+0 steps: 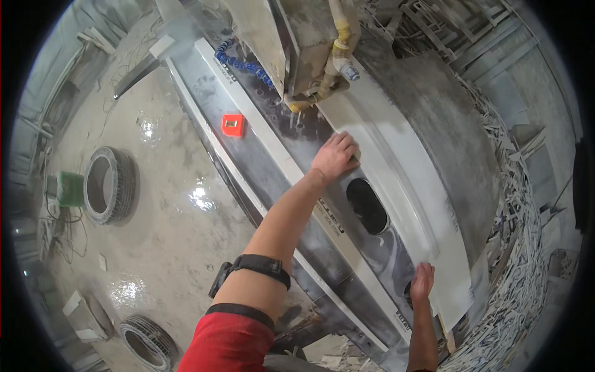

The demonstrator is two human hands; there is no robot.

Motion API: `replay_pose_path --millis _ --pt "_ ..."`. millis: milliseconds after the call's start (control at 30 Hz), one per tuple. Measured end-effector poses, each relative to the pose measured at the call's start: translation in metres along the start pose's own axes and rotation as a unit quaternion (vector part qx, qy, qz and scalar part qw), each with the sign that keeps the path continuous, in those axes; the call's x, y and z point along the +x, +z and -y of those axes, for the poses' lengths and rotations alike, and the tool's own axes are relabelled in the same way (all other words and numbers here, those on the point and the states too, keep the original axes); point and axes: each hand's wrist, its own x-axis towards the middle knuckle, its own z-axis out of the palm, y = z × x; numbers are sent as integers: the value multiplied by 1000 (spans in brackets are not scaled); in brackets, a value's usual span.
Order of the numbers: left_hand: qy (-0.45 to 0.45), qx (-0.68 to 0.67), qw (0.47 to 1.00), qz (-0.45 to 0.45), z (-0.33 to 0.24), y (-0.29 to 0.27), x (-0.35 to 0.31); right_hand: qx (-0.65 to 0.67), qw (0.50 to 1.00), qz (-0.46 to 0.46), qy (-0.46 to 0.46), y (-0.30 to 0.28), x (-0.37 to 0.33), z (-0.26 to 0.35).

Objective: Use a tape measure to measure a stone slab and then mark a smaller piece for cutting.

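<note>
A long white slab (378,161) with a raised ridge along it lies on the machine bed. My left hand (336,155) is at the slab's near-side edge, fingers bent over it. Farther down the same edge, my right hand (422,282) also has its fingers curled at the slab; its fingertips are partly hidden. Between the hands, beside the slab, is a dark oval opening (367,206) in the wet bed. Above my left hand hangs a dusty machine head (316,53) with yellowed pipes and a blue coiled hose (242,64).
Two pale rails (279,146) run diagonally left of the slab. A small red square object (232,125) sits between them. Tyres (109,186) and a green container (70,189) stand on the wet floor (167,248) at left. Broken strips (520,260) are heaped at right.
</note>
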Motion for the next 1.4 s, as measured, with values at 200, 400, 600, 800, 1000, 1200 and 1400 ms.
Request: replay_pose_path --millis 200,400,600,800,1000,1200,1400 --pt "6 9 1000 -10 4 1 -2 -6 1000 -5 -4 3 1 0" --pt "5 0 1000 -7 4 0 -2 -1 1000 -4 14 7 -3 -4" --pt "-21 -20 1000 12 -3 -4 -2 11 1000 -3 8 1 1 -2" --pt "-8 -2 1000 -10 -2 -3 -1 -29 994 69 77 -4 4 2" --pt "-14 17 1000 22 9 0 -3 -3 998 39 59 1 9 5" --pt "-10 39 999 19 3 0 5 -15 998 9 59 -8 13 9" --pt "-50 20 996 69 -4 -2 -8 13 999 -1 42 -3 3 8"
